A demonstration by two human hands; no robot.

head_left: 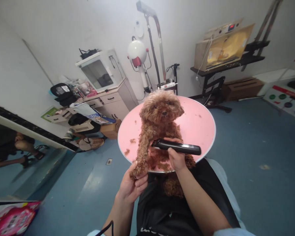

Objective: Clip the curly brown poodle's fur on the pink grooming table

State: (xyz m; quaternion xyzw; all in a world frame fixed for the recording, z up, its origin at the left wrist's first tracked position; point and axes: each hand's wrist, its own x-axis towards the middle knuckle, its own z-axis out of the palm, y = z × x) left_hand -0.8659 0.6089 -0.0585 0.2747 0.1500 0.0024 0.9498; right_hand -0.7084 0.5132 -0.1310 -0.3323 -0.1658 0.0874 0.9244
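Curly brown dog (pixel 159 124) stands reared up; black clipper (pixel 178 147) lies across its belly.

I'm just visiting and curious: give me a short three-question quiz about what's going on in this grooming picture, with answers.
1. True or false: the right hand holds a black clipper against the dog.
2. What does the left hand hold? A) a comb B) the dog's front paw C) a towel
3. Fill in: the dog stands on a round ____ table strewn with tufts of cut fur.

Key
1. True; the fingers wrap the clipper's body at the dog's belly.
2. B; the paw is lifted at the table's near edge.
3. Pink.
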